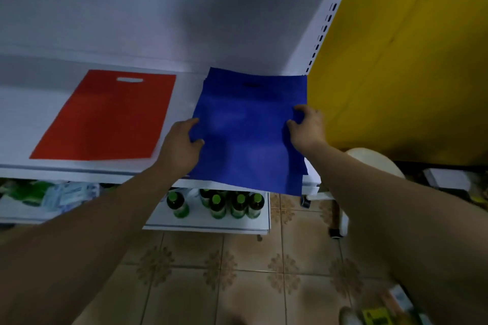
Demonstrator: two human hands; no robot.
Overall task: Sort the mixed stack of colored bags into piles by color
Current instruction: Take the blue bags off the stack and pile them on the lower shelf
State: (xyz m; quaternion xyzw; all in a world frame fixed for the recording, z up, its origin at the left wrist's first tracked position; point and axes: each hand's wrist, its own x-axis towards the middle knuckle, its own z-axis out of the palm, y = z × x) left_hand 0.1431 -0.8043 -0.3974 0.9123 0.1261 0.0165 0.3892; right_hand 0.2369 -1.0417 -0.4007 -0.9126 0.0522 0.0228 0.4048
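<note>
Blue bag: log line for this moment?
left hand: grips blue bag left edge | right hand: pinches right edge | red bag: flat on shelf

Green-capped bottles stand on a lower shelf above tiled floor, a yellow panel at right.

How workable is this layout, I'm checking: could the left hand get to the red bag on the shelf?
Probably yes. The red bag lies flat on the shelf just beside the left hand, with only bare shelf between them. The hand grips the blue bag, so it must let go first.
</note>
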